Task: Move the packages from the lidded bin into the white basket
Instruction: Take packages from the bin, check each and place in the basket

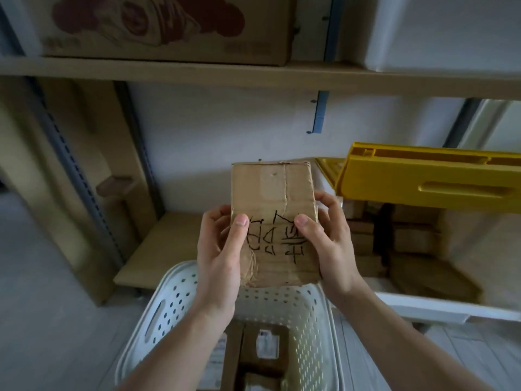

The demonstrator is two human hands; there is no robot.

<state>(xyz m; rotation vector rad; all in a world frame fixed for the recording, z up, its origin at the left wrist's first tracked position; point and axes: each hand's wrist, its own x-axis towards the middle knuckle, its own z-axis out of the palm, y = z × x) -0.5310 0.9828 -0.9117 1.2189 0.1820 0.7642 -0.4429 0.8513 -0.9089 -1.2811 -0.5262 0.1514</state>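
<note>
A flat brown cardboard package (275, 198) with black handwriting is held up above the white perforated basket (307, 314). My left hand (222, 255) grips its left edge with the thumb on its face. My right hand (327, 244) grips its right edge the same way. Inside the basket lie several cardboard packages (262, 359). To the right on the low shelf stands the bin (423, 303), its yellow lid (431, 182) raised, with more brown packages (408, 249) inside.
A wooden shelf board (169, 71) runs overhead and carries a large printed carton (169, 26) and a white container (451, 29). Flat cardboard leans at the left (93, 170). Grey floor lies at the lower left (42, 306).
</note>
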